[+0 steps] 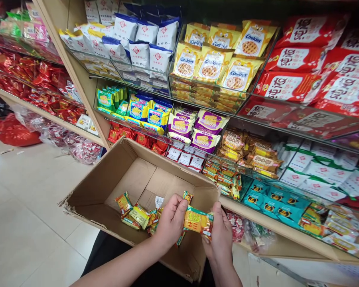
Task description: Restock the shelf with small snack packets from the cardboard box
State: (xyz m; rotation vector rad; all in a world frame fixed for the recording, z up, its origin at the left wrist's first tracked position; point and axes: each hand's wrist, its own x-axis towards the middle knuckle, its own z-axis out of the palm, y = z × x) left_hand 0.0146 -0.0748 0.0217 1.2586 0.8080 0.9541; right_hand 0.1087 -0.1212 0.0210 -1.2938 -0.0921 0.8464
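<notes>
My left hand (171, 220) and my right hand (219, 233) hold a small orange-and-green snack packet (195, 221) between them, one at each end. Both sets of fingers are closed on its edges. Below the hands is an open cardboard box (91, 191) with worn, torn edges, tilted across my lap. Several similar packets (140, 216) lie loose on its bottom, along with a small white paper or packet (159, 201). My left hand and forearm hide part of the pile.
Ahead stands a glass-fronted shelf (137, 161) with yellow cookie packs (213, 65), red packs (299, 85) and teal packs (271, 205). Orange-green packets (223, 177) fill a lower bin behind the box. Bagged goods (83, 147) sit on the tiled floor (26, 207) at left.
</notes>
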